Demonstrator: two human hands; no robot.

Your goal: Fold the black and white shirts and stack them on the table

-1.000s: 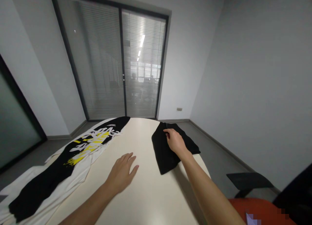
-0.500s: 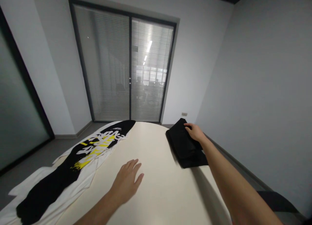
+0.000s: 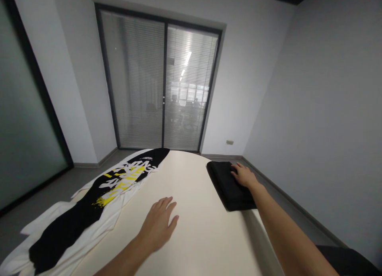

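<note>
A folded black cloth lies flat near the right edge of the cream table. On its far right part rests my right hand, fingers spread a little and touching the top. My left hand is over the middle of the table, palm down, fingers apart, holding nothing. To its left, a white and black shirt with white lettering and yellow print is laid out along the table's left side, its lower end toward the near left.
Beyond the table stands a glass partition with blinds in dark frames. A grey wall rises at the right, and a dark object is at the bottom right. Frosted glass is on the far left.
The raised far corner of the black cloth has come down, and the cloth now lies flat. My right hand has moved down with it. The view has shifted slightly.
</note>
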